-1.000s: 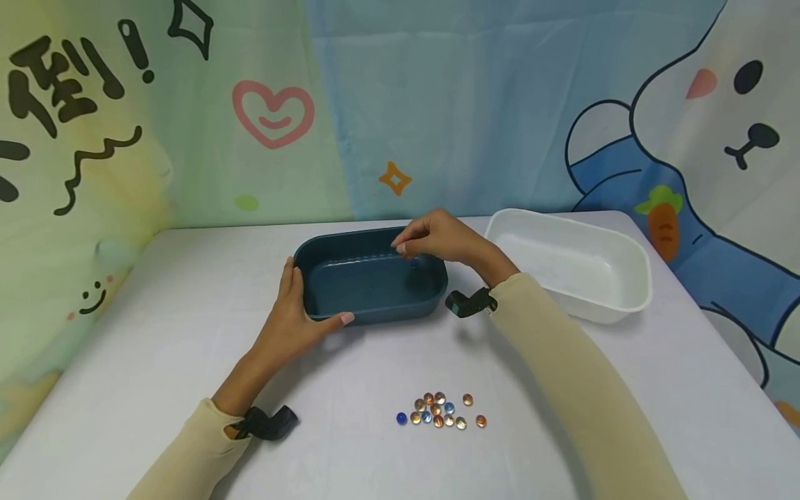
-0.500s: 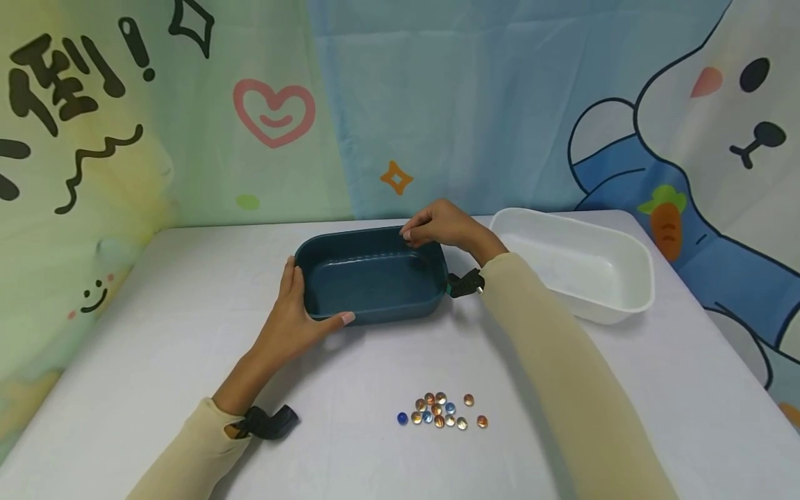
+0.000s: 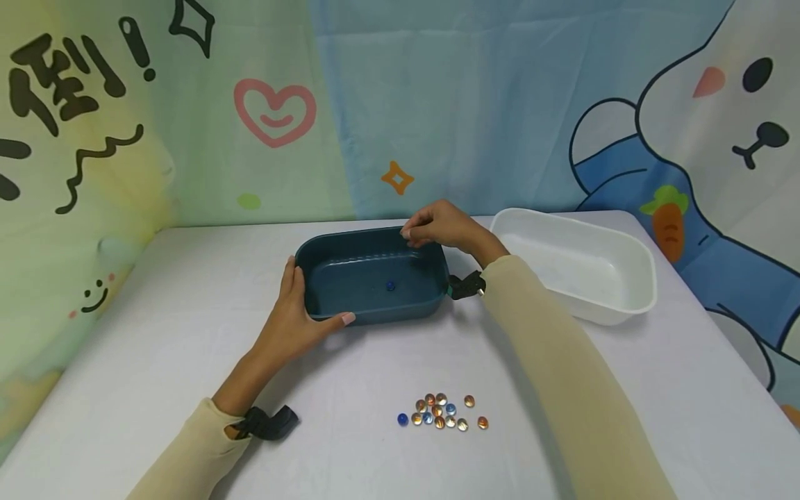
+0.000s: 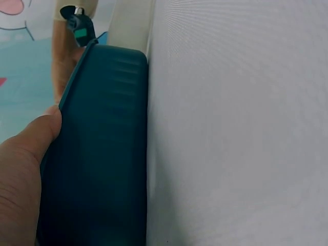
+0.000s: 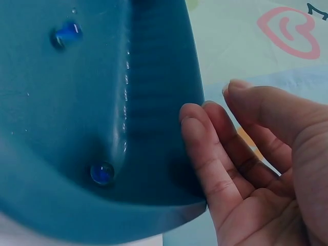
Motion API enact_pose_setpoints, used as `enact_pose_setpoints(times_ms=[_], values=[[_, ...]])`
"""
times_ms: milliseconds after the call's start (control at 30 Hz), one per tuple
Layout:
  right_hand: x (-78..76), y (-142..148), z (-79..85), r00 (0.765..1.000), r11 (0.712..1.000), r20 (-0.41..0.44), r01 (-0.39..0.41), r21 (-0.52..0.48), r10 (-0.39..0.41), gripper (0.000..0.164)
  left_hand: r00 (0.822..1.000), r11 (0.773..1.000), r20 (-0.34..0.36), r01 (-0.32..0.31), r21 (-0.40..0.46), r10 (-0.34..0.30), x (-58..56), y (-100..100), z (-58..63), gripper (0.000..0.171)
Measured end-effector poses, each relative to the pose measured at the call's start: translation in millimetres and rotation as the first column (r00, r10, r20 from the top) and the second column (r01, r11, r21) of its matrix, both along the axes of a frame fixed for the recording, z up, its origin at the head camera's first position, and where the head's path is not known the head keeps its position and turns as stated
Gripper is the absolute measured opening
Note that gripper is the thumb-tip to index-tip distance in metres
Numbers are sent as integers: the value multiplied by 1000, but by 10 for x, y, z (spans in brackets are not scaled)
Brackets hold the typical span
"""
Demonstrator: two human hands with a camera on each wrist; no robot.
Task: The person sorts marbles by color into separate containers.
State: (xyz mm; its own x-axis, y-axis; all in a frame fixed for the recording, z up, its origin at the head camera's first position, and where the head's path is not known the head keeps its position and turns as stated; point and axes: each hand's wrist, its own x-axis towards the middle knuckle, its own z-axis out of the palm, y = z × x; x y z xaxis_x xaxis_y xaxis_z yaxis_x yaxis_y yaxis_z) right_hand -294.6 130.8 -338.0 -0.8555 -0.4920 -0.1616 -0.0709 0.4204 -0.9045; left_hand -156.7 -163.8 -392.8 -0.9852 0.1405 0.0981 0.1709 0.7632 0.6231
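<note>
Left hand point(image 3: 290, 312) grips left end of dark teal basin point(image 3: 356, 274) on the worktop point(image 3: 337, 437), thumb along near wall. Right hand point(image 3: 440, 226) at far right corner, fingers loosely bent, thumb apart. Inside: one blue marble point(image 5: 102, 173) by that corner, a blurred blue one point(image 5: 70, 32) farther along. Loose marbles point(image 3: 437, 410) nearer the person; white basin point(image 3: 575, 260) right.

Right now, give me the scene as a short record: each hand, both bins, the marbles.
Left hand: grips the left end of the dark teal bin
Right hand: at that bin's far right corner, nothing visible in its fingers
In dark teal bin: two blue marbles, one blurred
White bin: right of the teal one
Loose marbles: on the table, nearer the person than both bins
</note>
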Motion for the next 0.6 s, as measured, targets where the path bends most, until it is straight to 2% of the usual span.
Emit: enact_pose_setpoints(times_ms=[600], values=[[14,5,-32,1000,1000,-19,-10,-2,10,30,1000,1000,3,3,3,-3,6,6,10,130]])
